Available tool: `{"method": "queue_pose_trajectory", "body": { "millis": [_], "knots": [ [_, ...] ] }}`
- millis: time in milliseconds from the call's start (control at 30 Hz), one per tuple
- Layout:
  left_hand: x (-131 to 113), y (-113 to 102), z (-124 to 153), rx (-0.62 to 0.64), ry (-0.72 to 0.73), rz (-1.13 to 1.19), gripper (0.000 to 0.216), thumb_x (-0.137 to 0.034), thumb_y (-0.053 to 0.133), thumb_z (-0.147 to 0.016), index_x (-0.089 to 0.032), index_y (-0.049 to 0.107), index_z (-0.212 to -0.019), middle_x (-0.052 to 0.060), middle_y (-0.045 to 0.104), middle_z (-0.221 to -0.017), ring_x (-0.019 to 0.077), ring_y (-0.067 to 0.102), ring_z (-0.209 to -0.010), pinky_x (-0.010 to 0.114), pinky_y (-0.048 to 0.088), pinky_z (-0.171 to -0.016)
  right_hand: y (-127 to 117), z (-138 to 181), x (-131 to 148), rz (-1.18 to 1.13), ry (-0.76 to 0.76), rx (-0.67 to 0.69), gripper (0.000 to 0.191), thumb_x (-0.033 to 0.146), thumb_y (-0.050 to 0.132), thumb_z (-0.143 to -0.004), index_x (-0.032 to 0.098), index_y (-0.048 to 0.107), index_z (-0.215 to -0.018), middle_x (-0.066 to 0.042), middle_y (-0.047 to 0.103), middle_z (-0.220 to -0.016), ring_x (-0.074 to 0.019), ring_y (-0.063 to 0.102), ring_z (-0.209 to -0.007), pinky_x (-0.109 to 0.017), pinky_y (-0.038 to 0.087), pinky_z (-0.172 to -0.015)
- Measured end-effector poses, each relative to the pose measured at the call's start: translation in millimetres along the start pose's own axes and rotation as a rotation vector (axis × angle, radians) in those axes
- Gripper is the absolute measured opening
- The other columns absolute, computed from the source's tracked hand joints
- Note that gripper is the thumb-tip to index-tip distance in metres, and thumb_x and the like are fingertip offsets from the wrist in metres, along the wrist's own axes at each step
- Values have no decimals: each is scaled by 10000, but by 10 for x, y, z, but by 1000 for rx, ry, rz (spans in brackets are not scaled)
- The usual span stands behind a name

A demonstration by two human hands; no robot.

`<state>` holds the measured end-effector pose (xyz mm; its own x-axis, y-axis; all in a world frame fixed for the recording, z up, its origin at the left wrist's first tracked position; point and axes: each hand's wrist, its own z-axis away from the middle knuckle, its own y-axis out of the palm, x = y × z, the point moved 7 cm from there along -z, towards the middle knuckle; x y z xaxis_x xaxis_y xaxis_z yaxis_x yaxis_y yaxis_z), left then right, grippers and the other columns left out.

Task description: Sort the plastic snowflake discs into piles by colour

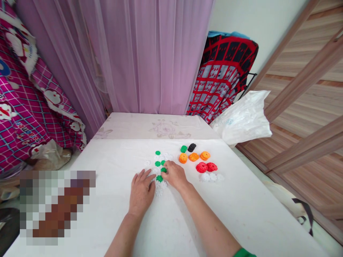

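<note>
My left hand (141, 191) lies flat on the white table (107, 167), fingers stretched out, touching loose white snowflake discs (159, 191). My right hand (173, 174) is curled over the pile, fingertips pinched on a green disc (163, 170). More green discs (158, 163) and white ones lie just beyond the fingers. To the right sit small stacks: green (183, 149), black (192, 147), orange (194, 156), red (206, 167) and white (212, 177).
A purple curtain (139, 57) hangs behind the table. A white plastic bag (243, 119) rests at the back right corner, by a red checked cloth (222, 78). Pink patterned bedding (29, 100) is on the left. Wooden panels (302, 107) run along the right.
</note>
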<state>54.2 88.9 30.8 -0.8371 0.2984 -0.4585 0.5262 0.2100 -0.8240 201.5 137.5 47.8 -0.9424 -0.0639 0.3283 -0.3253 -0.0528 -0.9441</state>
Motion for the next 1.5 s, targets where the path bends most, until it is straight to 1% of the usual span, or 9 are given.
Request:
{"method": "queue_pose_trajectory", "body": {
  "millis": [133, 233, 467, 633, 867, 1033, 1167, 1367, 1500],
  "knots": [
    [8, -9, 6, -22, -1, 18, 317, -218, 492, -857, -286, 700, -1086, 48, 637, -1289, 299, 512, -1273, 581, 353, -1075, -89, 6, -155, -114, 20, -86, 322, 264, 610, -770, 248, 558, -1087, -3, 688, -1029, -159, 641, -890, -252, 413, -724],
    [12, -7, 9, -19, -12, 22, 314, -223, 486, -863, -283, 703, -1082, 49, 637, -1288, 301, 510, -1275, 586, 347, -1079, -300, -63, -394, -143, 76, -184, 327, 282, 627, -773, 250, 541, -1087, 10, 684, -1033, -157, 636, -872, -252, 404, -699],
    [21, 1, 7, -13, -13, 15, 316, -235, 465, -875, -275, 703, -1079, 50, 633, -1294, 302, 513, -1274, 590, 354, -1073, -812, -423, -924, -5, 235, -290, 337, 280, 605, -795, 231, 536, -1122, -17, 685, -1043, -169, 637, -851, -263, 398, -682],
    [30, -8, 16, -30, -12, 27, 311, -232, 473, -872, -284, 703, -1076, 47, 642, -1281, 297, 517, -1270, 585, 353, -1076, -847, -625, -1088, 45, 246, -273, 363, 277, 593, -793, 220, 540, -1147, -35, 687, -1042, -180, 635, -891, -267, 405, -699],
    [30, -8, 18, -30, -13, 42, 309, -229, 473, -873, -283, 704, -1071, 46, 642, -1281, 294, 514, -1271, 582, 351, -1080, -765, -719, -1127, 82, 271, -201, 366, 286, 583, -813, 217, 537, -1170, -53, 678, -1095, -210, 631, -954, -292, 412, -733],
    [28, -15, 21, -42, -18, 53, 303, -232, 481, -869, -287, 705, -1065, 43, 646, -1275, 288, 518, -1267, 576, 354, -1082, -761, -622, -1033, 77, 237, -261, 287, 280, 555, -848, 224, 565, -1129, -50, 671, -1109, -199, 625, -946, -284, 416, -735],
    [32, -17, 20, -39, -29, 68, 306, -232, 470, -874, -281, 704, -1065, 45, 644, -1278, 290, 514, -1272, 585, 345, -1087, -719, -569, -773, 98, 129, -291, 211, 226, 471, -888, 231, 614, -1043, -38, 664, -1086, -180, 620, -924, -269, 411, -730],
    [118, -61, -6, -148, -69, 185, 297, -240, 458, -871, -257, 704, -1036, 60, 667, -1235, 263, 575, -1201, 552, 410, -1055, -438, -699, -149, 79, -121, -159, 240, 217, 486, -874, 243, 650, -1048, -28, 655, -1115, -168, 610, -982, -263, 424, -804],
    [194, -112, -12, -221, -131, 268, 294, -252, 451, -873, -245, 700, -1029, 56, 661, -1241, 228, 597, -1165, 467, 484, -1007, -220, -803, 153, 112, -182, -58, 287, 267, 521, -865, 257, 650, -1121, -41, 657, -1150, -187, 583, -1063, -286, 428, -863]
  ]
}}
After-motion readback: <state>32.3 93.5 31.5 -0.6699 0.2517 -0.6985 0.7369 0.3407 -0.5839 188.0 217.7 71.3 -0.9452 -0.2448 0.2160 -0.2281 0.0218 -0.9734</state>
